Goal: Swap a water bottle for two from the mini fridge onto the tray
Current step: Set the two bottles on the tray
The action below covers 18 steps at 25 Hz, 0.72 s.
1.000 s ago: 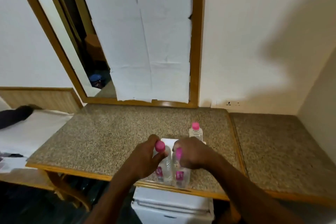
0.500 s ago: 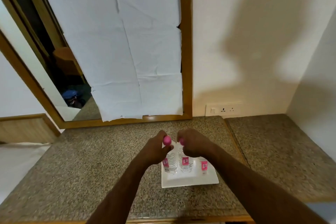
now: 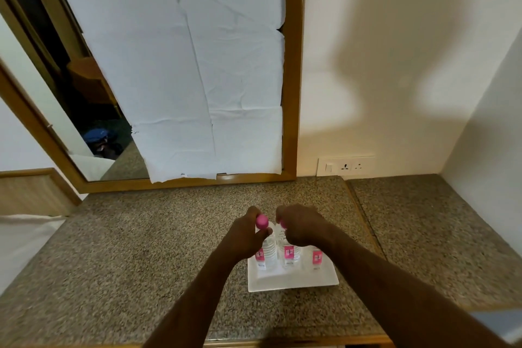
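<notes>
A white square tray [image 3: 293, 281] lies on the granite counter [image 3: 141, 248]. Three clear water bottles with pink caps and pink labels stand on it in a row. My left hand [image 3: 245, 237] grips the neck of the left bottle [image 3: 267, 256]. My right hand [image 3: 302, 224] is closed over the top of the middle bottle [image 3: 289, 254]. The third bottle [image 3: 317, 258] stands to their right, half hidden behind my right forearm. The mini fridge is out of sight.
A wood-framed mirror [image 3: 291, 93], mostly covered with white paper, leans on the wall behind the counter. A wall socket plate [image 3: 346, 166] sits right of it. A second granite surface [image 3: 423, 234] adjoins on the right. White bedding [image 3: 19, 246] shows at the left.
Both hands carried the two bottles from the counter's front edge forward onto the tray, beside the third bottle. The view rose from the fridge top to the wall.
</notes>
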### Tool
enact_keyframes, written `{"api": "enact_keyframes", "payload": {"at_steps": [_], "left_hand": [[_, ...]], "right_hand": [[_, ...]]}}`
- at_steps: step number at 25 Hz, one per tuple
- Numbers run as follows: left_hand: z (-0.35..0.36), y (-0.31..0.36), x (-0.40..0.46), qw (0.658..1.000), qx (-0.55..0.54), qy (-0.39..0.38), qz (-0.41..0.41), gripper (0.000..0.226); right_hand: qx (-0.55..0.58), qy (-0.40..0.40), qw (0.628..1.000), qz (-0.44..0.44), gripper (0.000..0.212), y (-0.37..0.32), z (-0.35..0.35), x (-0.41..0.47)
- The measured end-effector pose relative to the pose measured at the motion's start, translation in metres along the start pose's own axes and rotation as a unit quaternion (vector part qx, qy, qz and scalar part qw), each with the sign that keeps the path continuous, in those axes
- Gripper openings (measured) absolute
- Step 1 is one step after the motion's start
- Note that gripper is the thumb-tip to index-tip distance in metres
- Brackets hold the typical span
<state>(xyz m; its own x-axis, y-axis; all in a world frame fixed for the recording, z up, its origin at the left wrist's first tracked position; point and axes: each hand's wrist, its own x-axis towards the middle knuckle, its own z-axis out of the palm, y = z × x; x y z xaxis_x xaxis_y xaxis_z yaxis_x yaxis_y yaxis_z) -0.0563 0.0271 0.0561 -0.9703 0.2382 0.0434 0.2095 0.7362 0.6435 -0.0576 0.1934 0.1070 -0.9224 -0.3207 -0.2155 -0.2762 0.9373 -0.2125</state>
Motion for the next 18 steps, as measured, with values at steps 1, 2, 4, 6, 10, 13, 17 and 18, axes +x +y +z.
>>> {"api": "enact_keyframes", "payload": {"at_steps": [1, 2, 4, 6, 10, 13, 17, 18], "left_hand": [[0.001, -0.001, 0.0, 1.0, -0.002, 0.001, -0.004, 0.028], [0.003, -0.001, -0.001, 1.0, -0.004, 0.003, -0.008, 0.028], [0.007, -0.001, -0.004, 1.0, -0.007, 0.005, -0.013, 0.03], [0.013, -0.001, -0.005, 1.0, -0.007, 0.006, -0.019, 0.03], [0.02, 0.003, -0.006, 1.0, -0.002, 0.016, -0.022, 0.028], [0.022, 0.004, -0.006, 0.999, -0.005, 0.022, -0.025, 0.027], [0.024, 0.006, -0.007, 0.999, -0.011, 0.033, -0.036, 0.027], [0.024, 0.006, -0.007, 0.999, -0.01, 0.032, -0.035, 0.028]], "right_hand": [[-0.017, -0.005, 1.0, -0.001, 0.04, 0.001, 0.002, 0.002], [-0.028, -0.008, 1.0, -0.001, 0.04, 0.003, 0.005, 0.003], [-0.036, -0.01, 0.999, -0.001, 0.039, 0.005, 0.01, 0.004], [-0.035, -0.011, 0.999, 0.0, 0.039, 0.009, 0.014, 0.004], [-0.021, 0.005, 1.0, -0.006, 0.037, 0.015, 0.017, 0.003], [-0.002, 0.013, 1.0, -0.01, 0.037, 0.018, 0.018, 0.003], [0.009, 0.026, 0.999, -0.021, 0.039, 0.02, 0.021, 0.002], [0.009, 0.029, 0.999, -0.023, 0.04, 0.021, 0.021, 0.002]]}}
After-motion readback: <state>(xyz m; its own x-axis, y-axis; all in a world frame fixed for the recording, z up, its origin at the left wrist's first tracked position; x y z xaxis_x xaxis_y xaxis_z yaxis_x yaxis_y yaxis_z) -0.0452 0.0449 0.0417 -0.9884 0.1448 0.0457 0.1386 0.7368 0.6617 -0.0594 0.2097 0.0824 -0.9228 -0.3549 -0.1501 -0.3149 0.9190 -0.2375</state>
